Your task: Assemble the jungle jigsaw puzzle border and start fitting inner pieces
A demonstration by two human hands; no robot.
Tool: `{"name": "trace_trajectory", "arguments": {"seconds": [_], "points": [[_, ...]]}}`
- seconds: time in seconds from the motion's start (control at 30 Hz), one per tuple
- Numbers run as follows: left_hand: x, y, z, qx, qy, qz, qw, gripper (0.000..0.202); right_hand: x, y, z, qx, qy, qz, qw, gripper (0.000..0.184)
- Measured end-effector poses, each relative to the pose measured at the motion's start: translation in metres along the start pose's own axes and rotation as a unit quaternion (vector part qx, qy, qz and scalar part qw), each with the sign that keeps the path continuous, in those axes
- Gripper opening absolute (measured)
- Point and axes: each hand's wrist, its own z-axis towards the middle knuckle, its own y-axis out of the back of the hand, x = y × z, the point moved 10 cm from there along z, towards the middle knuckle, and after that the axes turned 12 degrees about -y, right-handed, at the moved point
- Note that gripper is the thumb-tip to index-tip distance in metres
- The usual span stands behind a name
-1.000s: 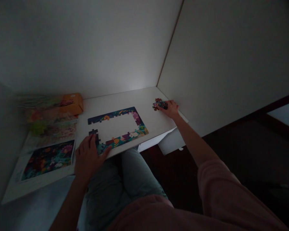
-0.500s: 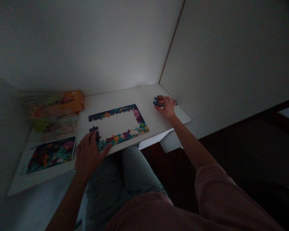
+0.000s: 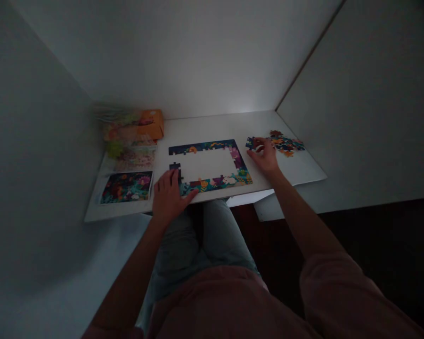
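Note:
A jigsaw puzzle border [image 3: 245,176] of dark blue, teal and purple pieces lies on the white table, with a gap on its left side and a bare middle. My left hand [image 3: 169,193] rests flat over its lower left corner, fingers spread, partly covering the pieces there. To the right of the border, my right hand [image 3: 266,157] pinches a dark blue puzzle piece [image 3: 249,143] between thumb and fingers, just above the table. Behind that hand lies a loose pile of puzzle pieces [image 3: 288,145], partly hidden by the fingers.
A printed picture [image 3: 127,187] of dark, colourful flowers lies at the table's left end. Beyond it stand an orange box [image 3: 156,123] and a blurred, see-through patterned item [image 3: 132,153]. Walls border the white table [image 3: 205,125] at the back and right.
My right hand has drawn away from the pile towards the border with a puzzle piece, exposing more of the pile. The view has turned left; my left hand stays on the border.

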Motion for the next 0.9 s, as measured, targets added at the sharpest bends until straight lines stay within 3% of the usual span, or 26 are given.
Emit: {"name": "trace_trajectory", "arguments": {"seconds": [0.1,0.33,0.53,0.9], "points": [[0.001,-0.002,-0.001,-0.014,-0.004,-0.016,1.000,0.090,0.001,0.010,-0.004,-0.035,-0.025,0.015,0.999,0.068],[0.004,-0.005,-0.005,-0.022,-0.004,-0.014,1.000,0.087,0.002,0.013,-0.006,-0.045,-0.044,0.017,0.998,0.069],[0.003,-0.006,-0.008,-0.028,-0.011,-0.022,0.999,0.084,0.004,0.012,-0.007,-0.034,-0.062,-0.003,0.997,0.058],[0.004,-0.005,-0.007,-0.024,0.002,-0.030,0.999,0.079,0.009,0.013,-0.006,-0.033,-0.095,-0.011,0.995,0.057]]}}
